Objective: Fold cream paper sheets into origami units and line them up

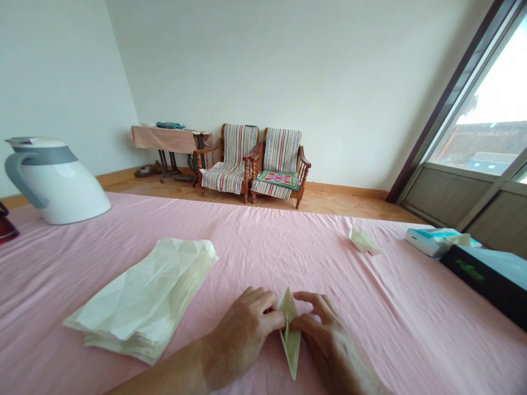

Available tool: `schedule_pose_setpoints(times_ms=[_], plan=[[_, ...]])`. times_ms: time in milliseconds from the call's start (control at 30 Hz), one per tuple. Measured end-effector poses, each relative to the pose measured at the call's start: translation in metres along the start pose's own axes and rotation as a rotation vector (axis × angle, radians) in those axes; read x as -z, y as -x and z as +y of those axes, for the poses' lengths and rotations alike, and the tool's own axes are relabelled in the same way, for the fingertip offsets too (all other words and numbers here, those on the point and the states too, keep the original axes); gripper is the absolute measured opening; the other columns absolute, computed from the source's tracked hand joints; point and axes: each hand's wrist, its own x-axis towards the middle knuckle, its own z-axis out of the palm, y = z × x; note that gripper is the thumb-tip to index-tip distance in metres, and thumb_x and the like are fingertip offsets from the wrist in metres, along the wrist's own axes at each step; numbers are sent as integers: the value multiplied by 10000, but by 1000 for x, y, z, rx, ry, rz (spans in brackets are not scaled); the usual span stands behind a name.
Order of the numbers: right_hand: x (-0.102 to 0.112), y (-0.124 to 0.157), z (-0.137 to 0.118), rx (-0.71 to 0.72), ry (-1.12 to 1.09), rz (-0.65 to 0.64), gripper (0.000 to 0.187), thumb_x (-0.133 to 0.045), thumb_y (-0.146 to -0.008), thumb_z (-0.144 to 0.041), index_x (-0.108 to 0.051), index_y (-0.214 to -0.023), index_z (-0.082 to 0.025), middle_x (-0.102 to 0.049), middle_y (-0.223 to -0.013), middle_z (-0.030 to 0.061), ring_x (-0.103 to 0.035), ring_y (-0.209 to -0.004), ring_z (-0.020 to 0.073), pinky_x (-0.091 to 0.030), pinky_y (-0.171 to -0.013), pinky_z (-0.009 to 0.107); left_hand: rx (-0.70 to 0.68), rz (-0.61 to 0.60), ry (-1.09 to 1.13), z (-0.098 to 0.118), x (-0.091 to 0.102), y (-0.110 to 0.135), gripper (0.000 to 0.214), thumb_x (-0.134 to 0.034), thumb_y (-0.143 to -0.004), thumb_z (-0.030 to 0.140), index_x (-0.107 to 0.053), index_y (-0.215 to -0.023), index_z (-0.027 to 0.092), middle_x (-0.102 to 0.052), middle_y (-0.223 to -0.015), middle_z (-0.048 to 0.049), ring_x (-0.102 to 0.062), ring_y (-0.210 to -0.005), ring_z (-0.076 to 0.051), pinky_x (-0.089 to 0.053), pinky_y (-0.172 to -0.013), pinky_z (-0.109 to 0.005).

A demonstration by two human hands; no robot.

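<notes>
A small piece of folded paper (291,351), pale cream and pointed at both ends, lies on the pink cloth between my hands. From the left, my left hand (247,329) has its fingers curled, with the thumb and forefinger pinching the paper's left edge. My right hand (329,334) grips the opposite edge with its thumb and bent fingers near the middle fold. To the left rests a thick stack of creased cream paper sheets (152,285). Another folded paper piece (364,241) sits farther off to the right.
A white and grey jug (69,186) stands at the table's left, beside a partly visible red object (7,225). On the right are a blue tissue pack (428,241) and a black-sided box (486,280). Two wooden chairs (278,153) and a cloth-covered stand (164,138) are by the wall.
</notes>
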Motion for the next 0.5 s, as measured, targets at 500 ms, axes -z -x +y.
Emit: schedule_pose_setpoints(times_ms=[500], plan=[[2,-3,-2,-6,22,-49,231,-469,-930,-114,-670,-879,-218,-591,-1160,112,-628,-1000,213,-545,-790,309,-14,-31,-65,0,2,0,93,-507,-985,193,-593,-982,227,-537,-940,-1,-484,-895,-186,-348,-754,-307]])
